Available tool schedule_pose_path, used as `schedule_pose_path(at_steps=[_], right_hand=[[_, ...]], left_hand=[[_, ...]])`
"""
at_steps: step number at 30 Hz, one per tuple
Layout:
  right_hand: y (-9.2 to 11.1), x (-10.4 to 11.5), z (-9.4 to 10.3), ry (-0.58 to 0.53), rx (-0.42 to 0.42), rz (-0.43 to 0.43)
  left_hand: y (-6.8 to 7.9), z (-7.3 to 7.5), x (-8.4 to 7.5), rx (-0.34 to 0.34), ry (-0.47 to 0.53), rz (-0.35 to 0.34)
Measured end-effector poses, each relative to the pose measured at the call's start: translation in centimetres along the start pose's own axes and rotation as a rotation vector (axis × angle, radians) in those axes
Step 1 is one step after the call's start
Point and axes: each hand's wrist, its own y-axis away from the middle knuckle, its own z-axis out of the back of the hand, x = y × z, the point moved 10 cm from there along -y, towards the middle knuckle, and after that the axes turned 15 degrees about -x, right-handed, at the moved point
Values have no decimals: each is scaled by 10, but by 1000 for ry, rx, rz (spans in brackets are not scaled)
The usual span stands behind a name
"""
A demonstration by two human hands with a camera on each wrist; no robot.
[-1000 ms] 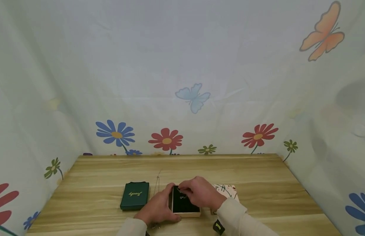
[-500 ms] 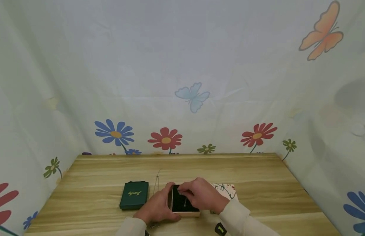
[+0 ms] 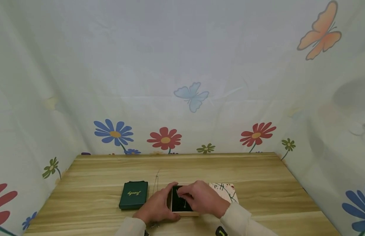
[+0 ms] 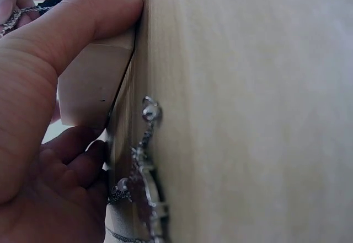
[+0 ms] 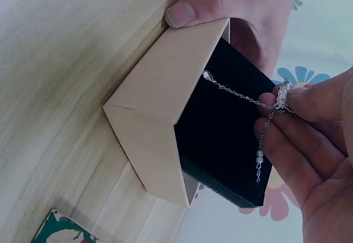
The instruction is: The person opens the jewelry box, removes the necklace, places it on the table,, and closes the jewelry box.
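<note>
A small beige box point(image 5: 160, 83) with a black foam pad point(image 5: 220, 138) sits in front of me. My left hand point(image 3: 159, 204) grips its left side, thumb along the near wall in the left wrist view. My right hand point(image 3: 203, 198) pinches a bunched silver chain point(image 5: 282, 97) between thumb and fingers over the pad. One strand ends in a clear drop-shaped stone point(image 5: 208, 76) at the pad's edge; another hangs with small pearly beads point(image 5: 260, 156). In the right wrist view the pad stands partly out of the box, at a tilt.
A dark green jewelry box point(image 3: 133, 195) with gold lettering lies left of my left hand. Between them a second silver necklace point(image 3: 157, 183) stretches across the table; its ornament point(image 4: 146, 190) lies beside my left palm. A flower-patterned piece point(image 3: 226, 191) lies behind my right wrist.
My right hand has shifted slightly right and toward me, still pinching the chain. A strand that lay bunched on the pad now hangs straighter below the fingers. The left hand stays on the box.
</note>
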Motion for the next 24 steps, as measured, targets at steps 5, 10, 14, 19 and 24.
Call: schedule_pose_path(at_steps=[5,10,14,19,24], right_hand=[[3,3,-1,8,11,2],[4,6,0,16,5,23],[3,8,-1,36,3,40],[4,10,-2,71,8,65],[4,12,0,66,-3,76]], left_hand=[[1,0,-1,5,9,-2],[1,0,-2,9,35,-14],[1,0,-3,2,35,-31],[2,1,-5,-2,31,-56],[2,0,-4,1,34,-44]])
